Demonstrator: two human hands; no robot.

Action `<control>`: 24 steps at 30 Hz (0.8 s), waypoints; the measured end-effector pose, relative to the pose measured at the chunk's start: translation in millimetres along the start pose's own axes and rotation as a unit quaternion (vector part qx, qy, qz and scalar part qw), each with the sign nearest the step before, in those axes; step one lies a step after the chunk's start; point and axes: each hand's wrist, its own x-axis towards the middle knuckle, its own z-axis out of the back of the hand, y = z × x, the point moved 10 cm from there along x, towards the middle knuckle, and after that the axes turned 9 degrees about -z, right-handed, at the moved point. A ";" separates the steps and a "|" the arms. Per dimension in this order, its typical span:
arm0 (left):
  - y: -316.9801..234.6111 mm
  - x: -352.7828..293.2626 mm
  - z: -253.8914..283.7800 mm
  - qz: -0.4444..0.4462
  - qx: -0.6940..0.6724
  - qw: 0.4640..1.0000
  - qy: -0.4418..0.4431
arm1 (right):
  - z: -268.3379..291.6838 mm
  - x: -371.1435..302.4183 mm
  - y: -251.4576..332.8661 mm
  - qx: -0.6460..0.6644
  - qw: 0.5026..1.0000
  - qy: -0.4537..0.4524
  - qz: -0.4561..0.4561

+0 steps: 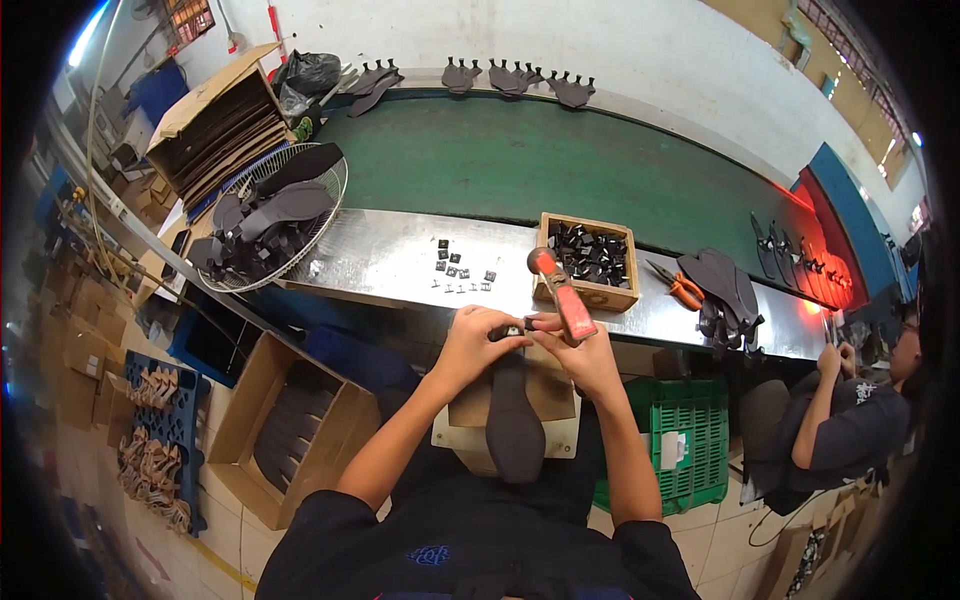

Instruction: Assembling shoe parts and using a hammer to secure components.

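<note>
A dark brown shoe sole [514, 420] lies lengthwise on a small board over my lap. My left hand [478, 338] pinches its far end, fingers closed around a small black clip at the tip. My right hand [578, 345] meets it there and also grips a hammer with a red handle [562, 292], its head pointing up and away from me. Several small black clips [455, 270] lie loose on the shiny metal bench [390, 255] just beyond my hands.
A wooden box of black clips [590, 258] and orange-handled pliers [682, 288] sit on the bench. A wire basket of soles [270, 215] is at left, cardboard boxes of soles [285, 430] and a green crate [680, 440] below. Another person [850, 420] sits at right.
</note>
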 end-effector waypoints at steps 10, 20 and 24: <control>8.1 -28.5 3.4 0.061 -0.043 0.997 -0.037 | -29.2 4.6 -14.4 -0.068 0.995 0.072 -0.008; 13.4 -35.2 -1.8 0.059 -0.045 0.997 -0.022 | -32.3 5.6 -17.1 -0.107 0.992 0.070 0.014; 5.5 -32.8 9.0 0.048 -0.059 0.996 -0.053 | -30.4 6.4 -22.6 -0.171 0.982 0.081 -0.001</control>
